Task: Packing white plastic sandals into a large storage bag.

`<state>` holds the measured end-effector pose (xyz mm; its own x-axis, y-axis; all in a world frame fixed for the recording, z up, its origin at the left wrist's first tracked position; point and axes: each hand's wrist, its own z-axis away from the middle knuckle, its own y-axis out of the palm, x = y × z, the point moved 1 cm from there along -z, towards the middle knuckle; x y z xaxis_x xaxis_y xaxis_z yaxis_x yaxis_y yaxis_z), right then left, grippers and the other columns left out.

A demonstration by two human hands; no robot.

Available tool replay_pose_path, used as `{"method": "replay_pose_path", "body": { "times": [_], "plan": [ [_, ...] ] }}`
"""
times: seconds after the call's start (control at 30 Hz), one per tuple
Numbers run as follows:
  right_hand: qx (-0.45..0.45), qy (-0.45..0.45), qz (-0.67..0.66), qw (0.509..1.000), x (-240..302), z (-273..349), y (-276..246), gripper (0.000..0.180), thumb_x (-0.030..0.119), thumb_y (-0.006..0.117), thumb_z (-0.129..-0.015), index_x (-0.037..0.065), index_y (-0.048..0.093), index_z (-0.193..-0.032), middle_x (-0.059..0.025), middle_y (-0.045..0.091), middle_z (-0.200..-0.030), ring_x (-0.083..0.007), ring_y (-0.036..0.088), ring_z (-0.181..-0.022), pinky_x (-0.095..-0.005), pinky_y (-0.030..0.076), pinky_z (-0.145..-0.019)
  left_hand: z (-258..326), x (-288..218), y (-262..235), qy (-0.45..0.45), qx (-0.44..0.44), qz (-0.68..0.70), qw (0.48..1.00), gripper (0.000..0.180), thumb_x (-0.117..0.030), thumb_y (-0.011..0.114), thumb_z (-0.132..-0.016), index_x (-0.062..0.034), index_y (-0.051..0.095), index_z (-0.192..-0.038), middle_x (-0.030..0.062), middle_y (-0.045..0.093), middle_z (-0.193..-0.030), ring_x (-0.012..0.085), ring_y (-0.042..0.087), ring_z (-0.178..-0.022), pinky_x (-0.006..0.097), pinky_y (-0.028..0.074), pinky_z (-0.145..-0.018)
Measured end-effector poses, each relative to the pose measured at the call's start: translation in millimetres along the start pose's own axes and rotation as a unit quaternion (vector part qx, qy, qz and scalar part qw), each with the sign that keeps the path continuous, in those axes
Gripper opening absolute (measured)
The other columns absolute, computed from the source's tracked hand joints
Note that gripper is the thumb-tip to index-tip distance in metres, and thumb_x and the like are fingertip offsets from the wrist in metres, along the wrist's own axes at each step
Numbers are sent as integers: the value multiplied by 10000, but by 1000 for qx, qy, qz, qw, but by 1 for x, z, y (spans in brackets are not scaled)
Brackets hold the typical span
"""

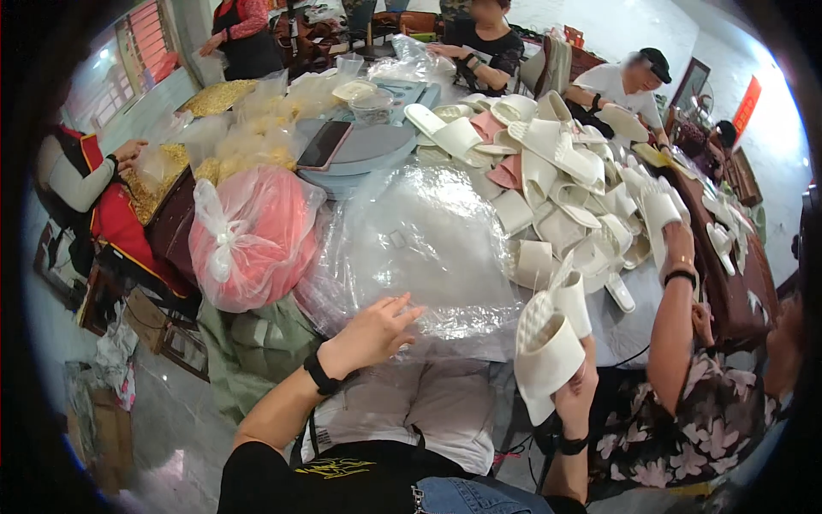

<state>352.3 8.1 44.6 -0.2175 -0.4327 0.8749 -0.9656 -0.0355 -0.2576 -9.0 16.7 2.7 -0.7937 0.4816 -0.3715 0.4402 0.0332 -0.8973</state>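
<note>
Right fingers (586,377) are clamped round a pair of white slippers (548,343), held upright by the table edge. Left hand (370,332) lies open, fingers spread on the clear bags (419,240). Best pinch just one bag, slippers kept together. They're ribbed-soled, open-toed, clean.

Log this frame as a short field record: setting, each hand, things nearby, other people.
setting: crowded work table
left hand: open, fingers on stack of clear plastic bags
right hand: grips pair of white foam slippers, soles upright
nearby: heap of white and pink slippers; knotted pink plastic sack
others: neighbour's hand lifts a white slipper; three more people around the table
</note>
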Motion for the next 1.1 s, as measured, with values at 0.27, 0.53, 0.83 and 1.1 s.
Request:
{"method": "replay_pose_path", "body": {
  "times": [0.27,0.53,0.83,1.1],
  "plan": [
    [51,-52,16,997,2,17,15,311,40,652,-870,-64,671,-1163,-219,556,-1366,-345,583,-1215,-379,444,-1013,6,15,-7,-11,1,87,996,557,-140,827,-782,-17,640,-1292,229,564,-1422,380,538,-1277,432,471,-1074],
    [67,-53,48,995,5,22,22,322,-28,626,-839,-63,676,-1155,-225,596,-1290,-356,601,-1135,-378,473,-954,10,21,4,-1,-77,95,992,337,30,678,-831,7,687,-1167,220,644,-1314,375,598,-1198,426,490,-1043],
    [305,-157,67,937,11,33,70,410,-79,576,-755,-39,646,-1158,-257,523,-1289,-429,493,-1188,-494,409,-1034,7,-5,-3,-15,-256,103,961,158,8,608,-912,16,645,-1065,185,704,-1136,378,643,-1040,438,514,-907],
    [294,-143,221,919,-1,4,98,373,-35,610,-824,2,631,-1194,-225,503,-1178,-439,476,-1115,-479,434,-975,19,-28,-4,45,-224,-23,973,292,-32,578,-905,23,628,-1188,190,681,-1167,373,650,-1041,467,492,-910]
  ]
}}
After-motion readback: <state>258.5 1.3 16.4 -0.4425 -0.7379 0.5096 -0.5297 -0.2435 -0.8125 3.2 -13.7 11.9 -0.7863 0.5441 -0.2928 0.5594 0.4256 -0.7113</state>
